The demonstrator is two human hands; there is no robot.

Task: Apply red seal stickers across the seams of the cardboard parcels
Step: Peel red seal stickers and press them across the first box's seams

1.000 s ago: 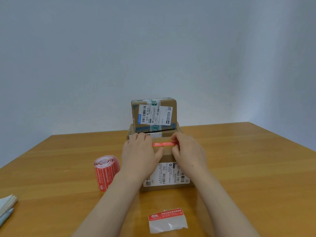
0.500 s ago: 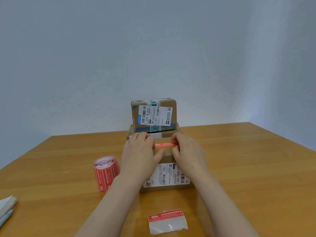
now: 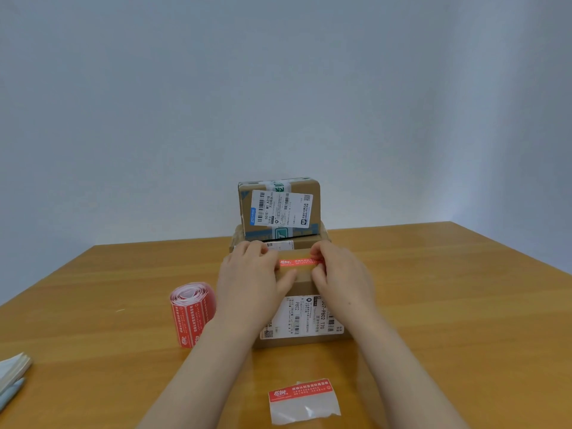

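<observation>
My left hand [image 3: 247, 277] lies flat with straight fingers on the left end of the red seal sticker [image 3: 298, 262]. My right hand [image 3: 340, 274] pinches its right end with curled fingertips. The sticker runs across the top of the near parcel [image 3: 303, 284] at mid-desk [image 3: 448, 305]. Two stacked parcels [image 3: 278, 209] stand behind it toward the far edge. The sticker roll [image 3: 192, 314] stands just left, and a peeled backing sheet [image 3: 305, 408] lies by the near edge.

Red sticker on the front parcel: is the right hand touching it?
Touching. Head view: the right hand pinches the red sticker at its right end, on the front parcel.
</observation>
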